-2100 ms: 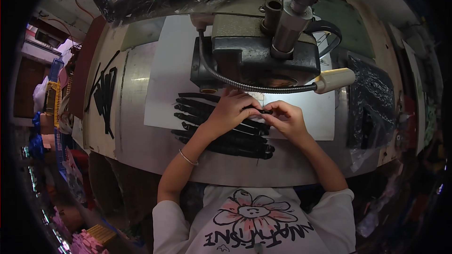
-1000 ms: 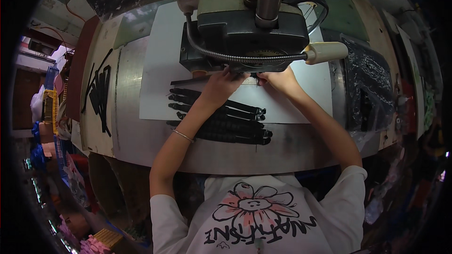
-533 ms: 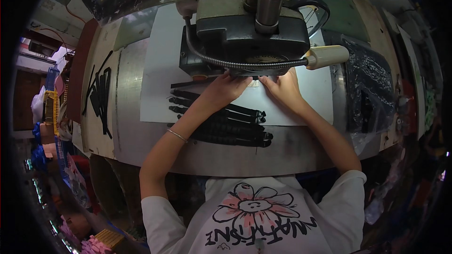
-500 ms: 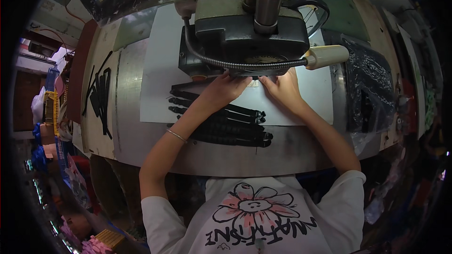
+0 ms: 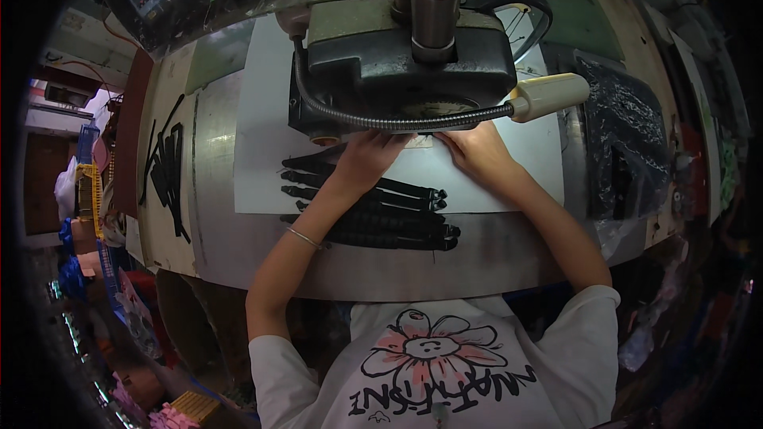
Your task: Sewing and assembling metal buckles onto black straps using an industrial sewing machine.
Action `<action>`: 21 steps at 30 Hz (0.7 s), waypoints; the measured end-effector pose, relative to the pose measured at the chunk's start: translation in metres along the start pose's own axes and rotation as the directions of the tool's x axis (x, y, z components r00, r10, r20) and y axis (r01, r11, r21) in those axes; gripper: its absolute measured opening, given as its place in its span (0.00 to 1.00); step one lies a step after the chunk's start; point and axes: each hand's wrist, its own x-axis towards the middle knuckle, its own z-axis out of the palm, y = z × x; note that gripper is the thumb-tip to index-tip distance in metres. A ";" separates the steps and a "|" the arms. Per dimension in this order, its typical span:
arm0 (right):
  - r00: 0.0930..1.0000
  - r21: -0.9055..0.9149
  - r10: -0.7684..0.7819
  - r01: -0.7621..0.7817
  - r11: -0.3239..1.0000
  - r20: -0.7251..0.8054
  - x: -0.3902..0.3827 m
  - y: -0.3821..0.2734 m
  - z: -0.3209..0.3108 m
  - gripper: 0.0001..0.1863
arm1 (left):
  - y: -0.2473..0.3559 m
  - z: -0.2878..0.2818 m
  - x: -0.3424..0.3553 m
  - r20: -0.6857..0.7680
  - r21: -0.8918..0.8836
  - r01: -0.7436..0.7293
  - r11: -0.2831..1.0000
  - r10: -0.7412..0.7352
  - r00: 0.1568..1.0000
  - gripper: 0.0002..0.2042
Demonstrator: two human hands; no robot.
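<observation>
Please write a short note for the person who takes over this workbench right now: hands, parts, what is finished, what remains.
Left hand and right hand: both flat on the white sheet, fingertips under the machine head; whatever they hold is hidden.
Parts: black strips lie in a row below the hands; more strips lie at far left; a black bag at right.
Done or left: cannot be told from this view.

Two hands — left hand [image 5: 367,160], right hand [image 5: 477,151] — one press machine [image 5: 405,71], one gooseneck lamp [image 5: 548,95], one white sheet [image 5: 262,151], one bracelet [image 5: 304,238]
</observation>
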 end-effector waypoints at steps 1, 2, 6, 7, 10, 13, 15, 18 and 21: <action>1.000 -0.001 0.002 -0.002 1.000 0.000 -0.001 0.000 0.001 0.11 | 0.001 0.000 0.001 -0.039 0.028 0.010 1.000 -0.009 0.999 0.13; 1.000 0.001 0.003 -0.003 1.000 -0.007 -0.002 0.001 0.002 0.11 | 0.002 -0.002 0.002 -0.039 0.028 0.011 1.000 -0.009 0.999 0.13; 0.998 0.013 0.024 -0.023 1.000 -0.053 -0.004 0.001 0.005 0.12 | 0.003 -0.010 0.007 0.074 0.028 0.014 1.000 -0.016 0.997 0.17; 0.998 0.014 0.048 -0.048 0.999 -0.043 -0.006 0.002 0.006 0.13 | 0.004 -0.011 0.008 0.135 0.043 0.013 0.999 -0.018 0.991 0.18; 0.997 0.021 0.071 -0.070 0.997 -0.029 -0.006 -0.002 0.007 0.07 | 0.005 -0.013 0.010 0.168 0.135 -0.043 0.990 0.020 0.986 0.20; 0.999 0.022 0.049 -0.049 0.999 -0.007 -0.004 -0.002 0.001 0.12 | 0.005 -0.011 0.005 0.231 0.152 -0.048 0.987 0.012 0.973 0.19; 1.000 0.003 0.010 -0.010 1.000 -0.004 -0.001 -0.004 -0.006 0.12 | 0.005 -0.009 0.004 0.259 0.149 -0.040 0.988 0.000 0.966 0.19; 1.000 -0.008 -0.022 0.022 1.000 0.012 -0.002 -0.002 -0.007 0.12 | 0.005 -0.011 0.005 0.269 0.127 -0.042 0.991 0.007 0.963 0.19; 1.000 -0.006 -0.008 0.008 1.000 0.005 -0.006 -0.005 -0.001 0.08 | 0.003 -0.014 0.006 0.213 0.096 -0.080 0.992 0.058 0.975 0.18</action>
